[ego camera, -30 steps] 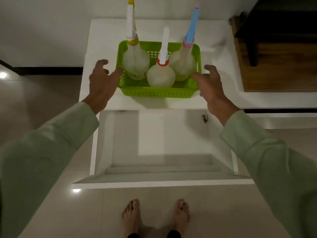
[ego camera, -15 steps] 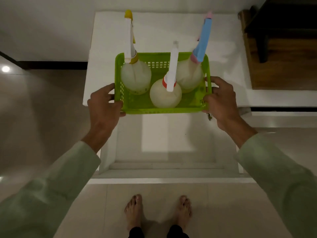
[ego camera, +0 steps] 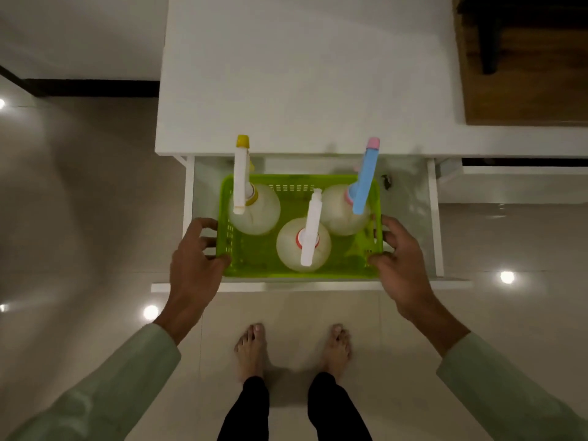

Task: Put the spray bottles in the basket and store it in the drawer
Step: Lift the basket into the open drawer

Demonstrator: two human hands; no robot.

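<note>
The basket with three bottles sits low inside the open drawer, gripped by the left hand and right hand at its ends. Next, I think: release it, then push the drawer closed.

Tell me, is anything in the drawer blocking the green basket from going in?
Nothing visible blocks it. The green basket, held by the left hand and right hand, is already inside the open drawer. A small dark speck sits near the back right, clear of it.
</note>
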